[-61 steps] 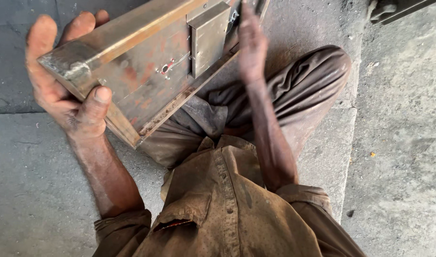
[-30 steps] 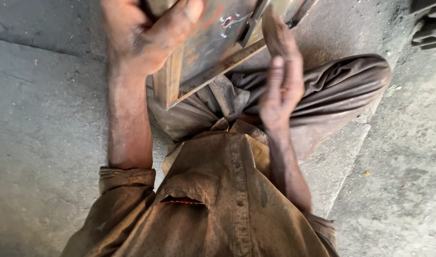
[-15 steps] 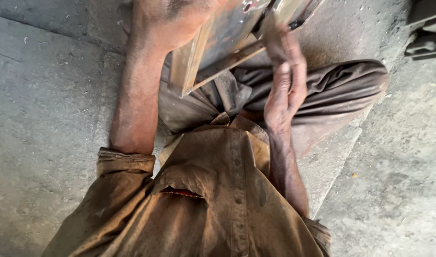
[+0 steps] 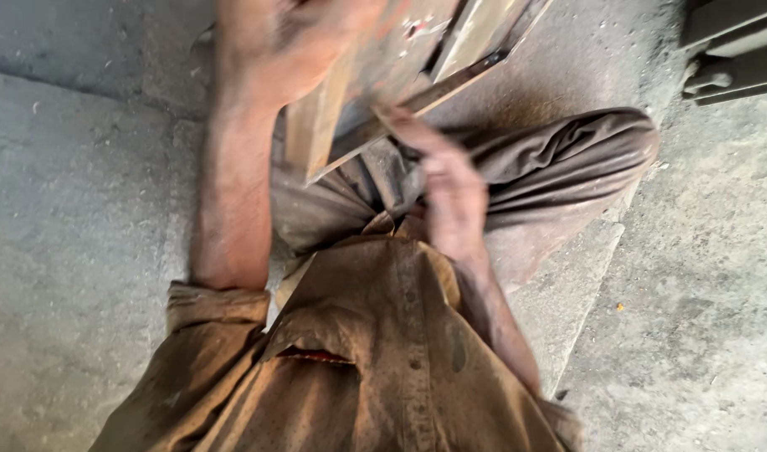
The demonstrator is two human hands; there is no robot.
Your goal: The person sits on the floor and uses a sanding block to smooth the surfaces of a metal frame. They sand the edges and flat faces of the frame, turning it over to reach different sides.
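Left hand (image 4: 274, 50): closed over the far-left end of the metal box, fingers wrapped onto its face; motion-blurred.
Right hand (image 4: 446, 180): fingers loosely curled, fingertips touching the box's near edge; pinching nothing.
Metal box (image 4: 383, 75): rusty, tilted, raised above the lap, far centre.
Trousers (image 4: 559, 159): brown, beneath the box.
Floor (image 4: 65, 234): grey concrete.

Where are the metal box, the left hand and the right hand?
metal box (image 4: 383, 75): head view, on its rusty flat face.
left hand (image 4: 274, 50): head view, on the back of the hand gripping the box.
right hand (image 4: 450, 192): head view, on the blurred knuckles under the box.
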